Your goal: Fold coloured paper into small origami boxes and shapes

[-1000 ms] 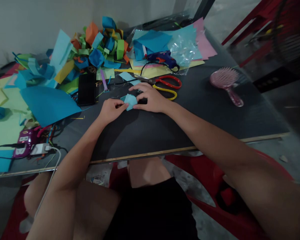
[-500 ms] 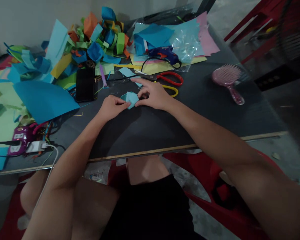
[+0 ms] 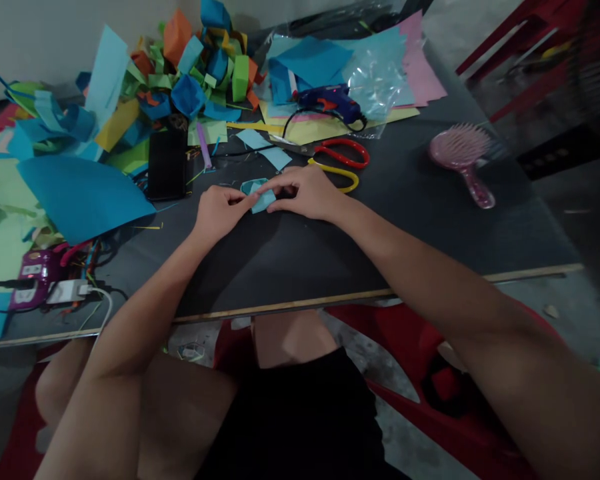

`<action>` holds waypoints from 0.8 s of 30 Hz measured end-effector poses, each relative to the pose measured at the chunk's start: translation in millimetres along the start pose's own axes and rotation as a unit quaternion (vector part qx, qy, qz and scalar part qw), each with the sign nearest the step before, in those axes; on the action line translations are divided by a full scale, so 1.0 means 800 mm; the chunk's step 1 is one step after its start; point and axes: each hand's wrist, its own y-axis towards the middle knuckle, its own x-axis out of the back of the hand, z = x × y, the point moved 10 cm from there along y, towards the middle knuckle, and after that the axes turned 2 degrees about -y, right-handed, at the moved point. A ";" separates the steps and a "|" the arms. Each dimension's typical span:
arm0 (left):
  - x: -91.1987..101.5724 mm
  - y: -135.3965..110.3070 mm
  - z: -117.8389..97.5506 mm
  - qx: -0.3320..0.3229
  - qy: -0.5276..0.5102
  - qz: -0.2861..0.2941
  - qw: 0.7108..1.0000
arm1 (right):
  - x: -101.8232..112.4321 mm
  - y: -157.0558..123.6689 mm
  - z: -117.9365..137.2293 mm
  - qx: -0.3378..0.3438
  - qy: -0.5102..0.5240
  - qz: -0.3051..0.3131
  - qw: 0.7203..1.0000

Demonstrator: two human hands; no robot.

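A small folded piece of light blue paper (image 3: 263, 201) sits between my two hands, just above or on the dark table. My left hand (image 3: 221, 210) pinches its left side between thumb and fingers. From the right, my right hand (image 3: 307, 192) grips the paper with the thumb at its lower edge and the index finger laid across its top. The fingers hide part of the folds. Just behind my right hand lie scissors (image 3: 347, 153) with one red and one yellow handle loop. Light blue paper strips (image 3: 275, 157) lie beside their blades.
Folded colored paper pieces (image 3: 187, 97) are heaped at the back left. A black phone (image 3: 167, 165), a blue glue gun (image 3: 330, 103) and a pink hairbrush (image 3: 463, 157) lie on the table (image 3: 290, 267). At left is a purple power strip (image 3: 37, 277) with cables.
My right index finger has come down from its raised position onto the top of the folded paper, toward my left fingertips. The camera view has shifted slightly.
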 end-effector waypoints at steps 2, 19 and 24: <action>0.002 -0.001 0.000 0.007 0.024 -0.016 1.000 | -0.001 0.000 0.000 -0.004 -0.004 -0.001 1.000; -0.018 -0.014 -0.037 -0.208 0.207 0.016 0.956 | -0.011 -0.001 0.009 0.039 -0.043 0.026 0.998; -0.016 -0.010 -0.032 -0.215 0.188 0.001 0.958 | -0.002 -0.001 0.017 0.061 -0.122 -0.017 0.991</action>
